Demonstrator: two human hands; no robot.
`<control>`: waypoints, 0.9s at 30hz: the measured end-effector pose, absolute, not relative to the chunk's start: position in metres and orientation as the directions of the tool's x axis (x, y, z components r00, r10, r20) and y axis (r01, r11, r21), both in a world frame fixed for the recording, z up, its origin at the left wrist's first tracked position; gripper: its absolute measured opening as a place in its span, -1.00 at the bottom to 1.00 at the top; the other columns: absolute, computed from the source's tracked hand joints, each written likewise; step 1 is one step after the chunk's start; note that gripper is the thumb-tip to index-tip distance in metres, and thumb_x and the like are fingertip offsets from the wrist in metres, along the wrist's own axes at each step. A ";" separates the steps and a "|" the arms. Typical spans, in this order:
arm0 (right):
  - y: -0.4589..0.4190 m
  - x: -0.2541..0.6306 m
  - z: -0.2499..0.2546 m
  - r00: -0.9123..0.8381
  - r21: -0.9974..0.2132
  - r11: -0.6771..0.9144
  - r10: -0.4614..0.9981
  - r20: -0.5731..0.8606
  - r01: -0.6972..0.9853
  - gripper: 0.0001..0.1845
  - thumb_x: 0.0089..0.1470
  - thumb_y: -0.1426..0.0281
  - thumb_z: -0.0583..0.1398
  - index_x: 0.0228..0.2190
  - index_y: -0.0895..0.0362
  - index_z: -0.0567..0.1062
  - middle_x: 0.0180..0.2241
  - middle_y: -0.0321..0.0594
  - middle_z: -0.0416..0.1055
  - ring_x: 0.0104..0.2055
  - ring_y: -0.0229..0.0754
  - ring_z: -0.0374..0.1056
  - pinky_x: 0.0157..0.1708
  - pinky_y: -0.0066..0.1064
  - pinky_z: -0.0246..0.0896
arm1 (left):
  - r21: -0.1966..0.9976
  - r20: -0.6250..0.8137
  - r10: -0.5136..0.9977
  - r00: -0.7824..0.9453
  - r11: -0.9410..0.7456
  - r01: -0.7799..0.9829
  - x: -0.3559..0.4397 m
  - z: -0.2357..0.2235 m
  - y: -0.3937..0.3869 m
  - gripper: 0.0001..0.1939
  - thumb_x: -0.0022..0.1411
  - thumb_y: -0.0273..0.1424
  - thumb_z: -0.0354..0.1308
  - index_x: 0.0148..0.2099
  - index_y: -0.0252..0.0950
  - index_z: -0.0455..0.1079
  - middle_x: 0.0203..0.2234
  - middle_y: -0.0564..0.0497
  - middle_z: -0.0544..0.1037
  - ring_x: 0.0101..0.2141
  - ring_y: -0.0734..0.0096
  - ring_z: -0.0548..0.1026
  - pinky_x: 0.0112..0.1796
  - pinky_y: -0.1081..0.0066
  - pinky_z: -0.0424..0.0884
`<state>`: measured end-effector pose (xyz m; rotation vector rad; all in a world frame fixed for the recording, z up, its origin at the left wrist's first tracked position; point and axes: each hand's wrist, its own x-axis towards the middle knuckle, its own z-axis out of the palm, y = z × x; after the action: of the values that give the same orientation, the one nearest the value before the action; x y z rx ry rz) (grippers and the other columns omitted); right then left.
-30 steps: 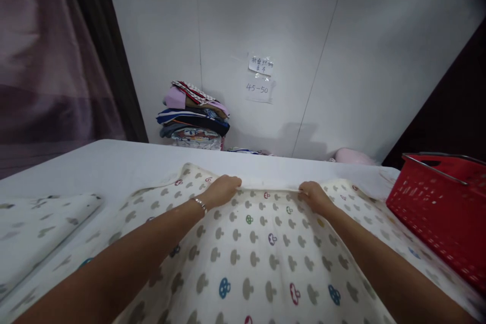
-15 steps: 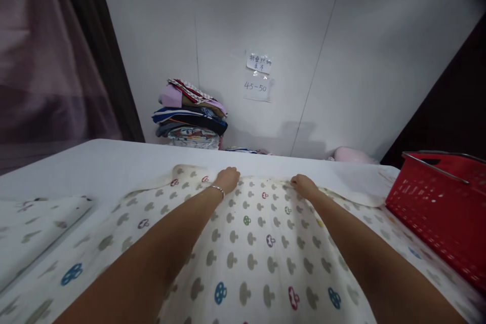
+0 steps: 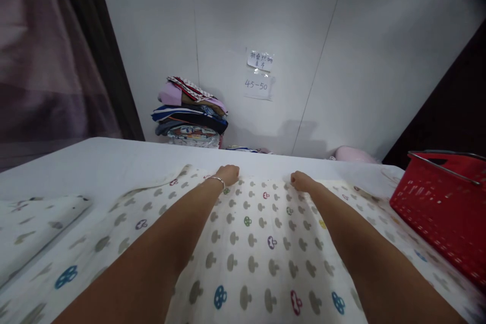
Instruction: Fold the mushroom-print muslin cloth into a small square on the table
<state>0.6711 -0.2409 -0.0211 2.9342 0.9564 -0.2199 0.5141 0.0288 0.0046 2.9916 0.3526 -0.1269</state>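
A cream cloth printed with small mushrooms (image 3: 258, 243) lies spread over the white table (image 3: 114, 162). Both my arms reach far forward across it. My left hand (image 3: 229, 174), with a thin bracelet at the wrist, is curled closed on the cloth's far edge. My right hand (image 3: 298, 180) is closed on the same far edge, a short way to the right. The fingertips of both hands are tucked out of sight.
A folded cloth of the same print (image 3: 34, 228) lies at the left. A red plastic basket (image 3: 444, 212) stands at the right. Beyond the table a pile of folded clothes (image 3: 192, 119) leans by the white wall, under two paper notes (image 3: 260, 73).
Both hands have moved farther away from me, carrying the cloth's far edge toward the back of the table. The cloth now lies flatter and more stretched out.
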 end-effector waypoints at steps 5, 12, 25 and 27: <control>-0.242 0.670 -0.018 0.783 -0.002 -0.792 0.603 -0.155 0.610 -0.80 0.05 0.47 0.12 -0.23 0.16 0.45 -0.21 -0.13 0.42 -0.25 -0.21 0.32 -0.33 -0.45 0.13 | 0.126 -0.119 0.238 0.964 -0.959 0.252 0.516 0.005 0.031 -0.68 0.08 -0.48 0.07 -0.07 -0.25 0.35 -0.07 -0.09 0.45 -0.10 0.24 0.43 -0.11 0.32 0.32; -0.241 0.663 -0.011 0.780 0.005 -0.787 0.611 -0.139 0.617 -0.87 0.02 0.48 0.13 -0.34 0.15 0.46 -0.23 -0.12 0.43 -0.25 -0.17 0.32 -0.35 -0.45 0.07 | 0.103 -0.112 0.201 0.973 -0.972 0.212 0.518 0.011 0.025 -0.76 0.02 -0.54 0.08 -0.21 -0.29 0.40 -0.12 -0.13 0.48 -0.07 0.14 0.41 -0.05 0.21 0.26; -0.324 0.583 0.061 0.644 -0.009 -0.658 0.735 0.214 0.753 -0.72 0.21 0.39 -0.05 -0.29 0.15 0.45 -0.26 -0.11 0.45 -0.20 -0.13 0.32 -0.18 -0.40 0.09 | 0.019 0.186 -0.043 0.982 -0.999 -0.048 0.415 0.077 -0.005 -0.70 0.18 -0.51 -0.06 -0.05 -0.24 0.32 -0.13 -0.06 0.47 -0.13 0.26 0.42 -0.12 0.35 0.26; -0.337 0.564 0.067 0.623 0.010 -0.640 0.751 0.220 0.768 -0.69 0.22 0.37 -0.06 -0.31 0.15 0.45 -0.31 -0.12 0.45 -0.23 -0.12 0.32 -0.21 -0.39 0.10 | 0.032 0.179 -0.035 0.983 -0.999 -0.042 0.391 0.078 -0.015 -0.72 0.22 -0.47 -0.07 -0.03 -0.21 0.29 -0.16 -0.05 0.48 -0.15 0.28 0.43 -0.18 0.39 0.29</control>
<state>0.5645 -0.3372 0.0675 2.9057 1.3628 0.3310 0.3914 -0.0148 0.0780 3.0931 -0.0602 0.2780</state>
